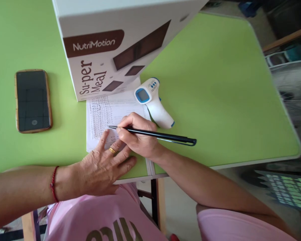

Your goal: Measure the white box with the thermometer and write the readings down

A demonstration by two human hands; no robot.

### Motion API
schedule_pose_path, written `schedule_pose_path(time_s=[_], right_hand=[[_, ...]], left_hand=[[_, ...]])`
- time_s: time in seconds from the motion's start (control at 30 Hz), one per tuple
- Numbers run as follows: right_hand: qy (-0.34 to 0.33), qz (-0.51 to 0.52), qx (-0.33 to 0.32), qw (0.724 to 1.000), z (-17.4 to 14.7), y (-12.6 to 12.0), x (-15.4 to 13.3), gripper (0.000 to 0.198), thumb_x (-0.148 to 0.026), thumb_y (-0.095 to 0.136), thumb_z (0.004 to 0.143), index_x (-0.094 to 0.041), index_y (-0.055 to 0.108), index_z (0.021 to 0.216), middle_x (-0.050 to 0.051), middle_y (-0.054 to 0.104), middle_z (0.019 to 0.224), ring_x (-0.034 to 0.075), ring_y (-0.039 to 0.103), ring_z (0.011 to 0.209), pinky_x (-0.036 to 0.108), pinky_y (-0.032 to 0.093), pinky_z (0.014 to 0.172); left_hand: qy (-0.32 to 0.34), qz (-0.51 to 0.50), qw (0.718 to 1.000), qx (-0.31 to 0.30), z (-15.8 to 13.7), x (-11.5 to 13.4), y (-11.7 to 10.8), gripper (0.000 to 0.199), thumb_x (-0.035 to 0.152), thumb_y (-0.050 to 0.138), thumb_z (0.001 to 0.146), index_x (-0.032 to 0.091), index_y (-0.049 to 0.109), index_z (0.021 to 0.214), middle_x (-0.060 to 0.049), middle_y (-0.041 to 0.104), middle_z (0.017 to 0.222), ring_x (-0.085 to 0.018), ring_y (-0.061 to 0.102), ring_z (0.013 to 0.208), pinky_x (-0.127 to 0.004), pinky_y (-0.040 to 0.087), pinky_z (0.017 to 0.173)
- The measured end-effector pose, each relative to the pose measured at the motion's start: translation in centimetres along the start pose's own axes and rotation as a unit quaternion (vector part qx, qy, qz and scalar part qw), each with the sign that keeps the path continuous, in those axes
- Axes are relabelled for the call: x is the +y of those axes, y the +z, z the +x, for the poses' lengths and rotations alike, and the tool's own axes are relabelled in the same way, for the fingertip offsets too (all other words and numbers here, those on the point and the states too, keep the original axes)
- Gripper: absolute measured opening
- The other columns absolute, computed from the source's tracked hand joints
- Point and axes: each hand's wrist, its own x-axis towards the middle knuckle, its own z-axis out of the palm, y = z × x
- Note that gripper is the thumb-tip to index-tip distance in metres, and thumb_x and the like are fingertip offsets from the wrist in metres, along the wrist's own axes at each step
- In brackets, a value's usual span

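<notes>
A black pen is gripped in my right hand, its tip at the paper's surface. Beneath it lies a sheet of paper covered with dense handwriting along its left part. My left hand, with a gold ring, rests with fingers spread over the paper's near edge and the table. Just beyond my right hand, a white and blue infrared thermometer lies partly on the paper. The far part of the paper is hidden behind a large white box marked NutriMotion.
A phone in a brown-edged case lies on the green table at the left. The tall box stands close beyond my hands. The table's near edge runs just below my hands, with a wooden-legged frame under it.
</notes>
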Motion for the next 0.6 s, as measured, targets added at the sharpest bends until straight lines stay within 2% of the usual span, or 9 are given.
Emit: schedule_pose_path(time_s=[0.17,0.6], right_hand=[[0.01,-0.014,0.022,1.0,-0.01,0.08,-0.06,0.013,-0.018,0.059,0.084,-0.023,0.052,0.075,-0.007,0.056,0.058,0.009,0.05,0.05,0.022,0.045,0.05],[0.02,-0.001,-0.003,1.0,0.03,-0.06,-0.08,0.014,-0.019,0.059,0.083,-0.023,0.049,0.073,-0.007,0.054,0.058,0.009,0.048,0.051,0.023,0.043,0.05]], left_hand=[[-0.001,-0.001,1.0,-0.005,0.1,-0.1,0.07,0.082,0.066,0.07,0.078,0.022,0.052,0.145,-0.016,0.046,0.153,-0.044,0.035,0.146,-0.073,0.032,0.113],[0.002,-0.004,1.0,-0.014,0.01,-0.14,-0.16,0.08,0.065,0.067,0.081,0.021,0.05,0.146,-0.017,0.045,0.155,-0.045,0.032,0.147,-0.073,0.029,0.114]])
